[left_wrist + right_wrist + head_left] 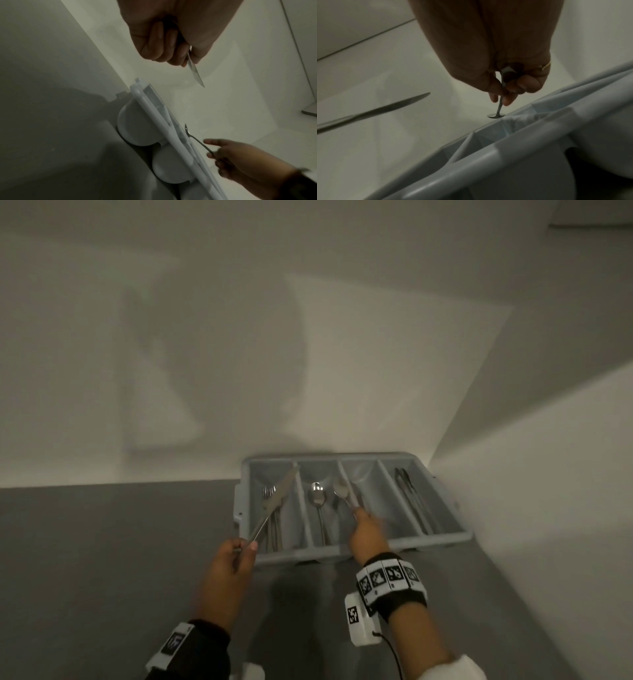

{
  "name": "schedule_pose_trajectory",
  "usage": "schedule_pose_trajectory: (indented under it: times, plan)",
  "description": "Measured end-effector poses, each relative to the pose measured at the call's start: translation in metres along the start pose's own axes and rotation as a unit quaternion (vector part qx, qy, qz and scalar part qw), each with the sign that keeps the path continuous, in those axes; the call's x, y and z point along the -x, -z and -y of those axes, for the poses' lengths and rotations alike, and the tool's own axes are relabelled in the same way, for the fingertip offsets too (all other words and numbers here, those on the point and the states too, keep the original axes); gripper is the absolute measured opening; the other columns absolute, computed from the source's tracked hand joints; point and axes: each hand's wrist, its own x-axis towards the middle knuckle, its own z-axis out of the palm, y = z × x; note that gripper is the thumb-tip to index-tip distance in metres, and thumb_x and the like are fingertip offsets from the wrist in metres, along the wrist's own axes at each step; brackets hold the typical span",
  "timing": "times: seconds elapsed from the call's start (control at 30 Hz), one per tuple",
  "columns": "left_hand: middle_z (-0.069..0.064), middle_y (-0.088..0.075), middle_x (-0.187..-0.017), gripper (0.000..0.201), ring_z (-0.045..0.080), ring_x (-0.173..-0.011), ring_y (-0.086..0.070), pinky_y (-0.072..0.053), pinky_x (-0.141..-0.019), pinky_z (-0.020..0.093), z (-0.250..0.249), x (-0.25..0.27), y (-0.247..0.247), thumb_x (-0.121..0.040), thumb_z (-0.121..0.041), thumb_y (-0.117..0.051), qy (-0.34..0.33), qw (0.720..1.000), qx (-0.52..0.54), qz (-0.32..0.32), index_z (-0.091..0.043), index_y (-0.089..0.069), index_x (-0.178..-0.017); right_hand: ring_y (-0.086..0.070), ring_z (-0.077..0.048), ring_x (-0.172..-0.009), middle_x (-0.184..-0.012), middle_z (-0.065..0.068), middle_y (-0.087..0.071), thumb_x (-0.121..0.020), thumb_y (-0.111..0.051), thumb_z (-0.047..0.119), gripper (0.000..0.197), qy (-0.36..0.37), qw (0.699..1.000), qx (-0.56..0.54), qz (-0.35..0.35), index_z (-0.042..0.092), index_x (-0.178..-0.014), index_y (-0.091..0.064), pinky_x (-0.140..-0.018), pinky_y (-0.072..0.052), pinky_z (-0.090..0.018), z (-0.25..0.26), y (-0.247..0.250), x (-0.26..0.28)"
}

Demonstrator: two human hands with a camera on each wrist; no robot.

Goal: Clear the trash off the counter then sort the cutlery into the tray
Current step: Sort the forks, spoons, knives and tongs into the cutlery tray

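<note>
A grey cutlery tray (442,537) with several compartments stands in the counter's back right corner. My left hand (236,556) grips a table knife (274,501) by its handle, blade slanting over the leftmost compartment, where forks (269,493) lie. My right hand (366,534) pinches a spoon (342,491) by its handle, bowl held over the divider between the second and third compartments. Another spoon (317,496) lies in the second compartment. The left wrist view shows the knife (195,71) and the spoon (193,138); the right wrist view shows the spoon (496,115) above the tray's rim (505,147).
Dark utensils (409,496) lie in the rightmost compartment. White walls (513,474) close in behind and to the right of the tray. The grey counter (102,559) stretches to the left and front.
</note>
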Motion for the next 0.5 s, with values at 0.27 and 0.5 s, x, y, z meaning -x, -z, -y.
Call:
schedule_pose_trajectory:
  times: [0.27,0.5]
  plan:
    - [0.009,-0.057,-0.069,0.011,0.017,-0.065,-0.052,-0.040,-0.064,0.032,0.004,0.004,-0.038,-0.084,-0.017,-0.062,0.023,0.999,-0.030,-0.012,-0.015,-0.052,-0.081,-0.046,-0.031,-0.122,-0.133,-0.017,-0.046,-0.095,-0.037,0.015,0.034,0.007,0.971,0.185,0.153,0.004,-0.126,-0.045,-0.101,-0.043,-0.039,0.015,-0.042,-0.071]
    - [-0.001,-0.056,-0.073,0.026,0.009,-0.063,-0.050,-0.043,-0.058,0.011,-0.009,-0.004,-0.060,-0.082,-0.007,-0.057,-0.015,0.999,-0.042,-0.007,-0.031,-0.050,-0.076,-0.063,-0.032,-0.096,-0.113,-0.010,-0.064,-0.074,-0.068,0.027,0.035,0.072,0.923,0.272,0.264,0.014,-0.105,-0.059,-0.083,-0.054,-0.045,-0.029,-0.089,-0.117]
